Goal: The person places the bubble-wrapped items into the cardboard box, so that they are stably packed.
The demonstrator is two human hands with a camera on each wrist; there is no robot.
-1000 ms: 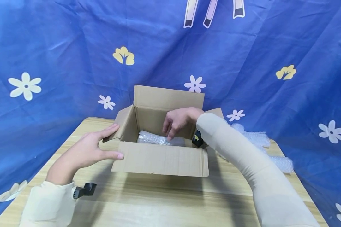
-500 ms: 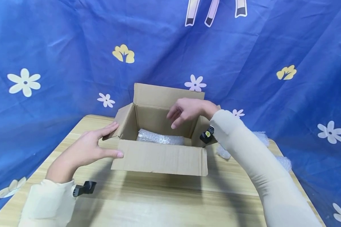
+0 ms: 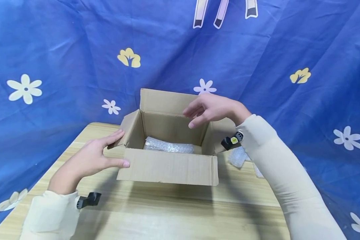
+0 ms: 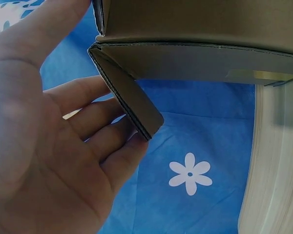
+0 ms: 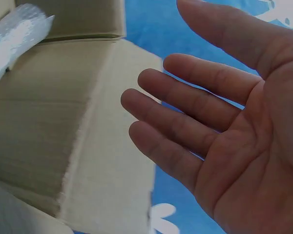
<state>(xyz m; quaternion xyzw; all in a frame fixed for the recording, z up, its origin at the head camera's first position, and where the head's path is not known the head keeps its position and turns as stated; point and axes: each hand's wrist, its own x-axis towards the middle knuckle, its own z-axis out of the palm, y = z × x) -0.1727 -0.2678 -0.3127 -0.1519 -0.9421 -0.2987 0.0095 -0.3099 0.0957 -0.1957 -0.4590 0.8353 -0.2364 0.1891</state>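
An opened cardboard box (image 3: 168, 166) stands on the table with its flaps spread. Inside it, on the floor, lies a roll-shaped bubble-wrap bundle (image 3: 169, 145); what it contains cannot be made out. My left hand (image 3: 88, 159) rests on the box's near left corner, its fingers touching the left flap (image 4: 129, 97) and the thumb against the front flap. Over the box's right rear side hovers my right hand (image 3: 217, 108), loosely extended and apart from the cardboard. Nothing lies in its palm in the right wrist view.
To the right of the box, partly hidden by my right sleeve, lie pieces of bubble wrap (image 3: 237, 157). The wooden table (image 3: 168, 210) meets a blue patterned cloth (image 3: 78, 60) at the back.
My right hand has risen out of the box and moved right, leaving the bubble-wrap bundle inside. The left hand keeps its place on the corner.
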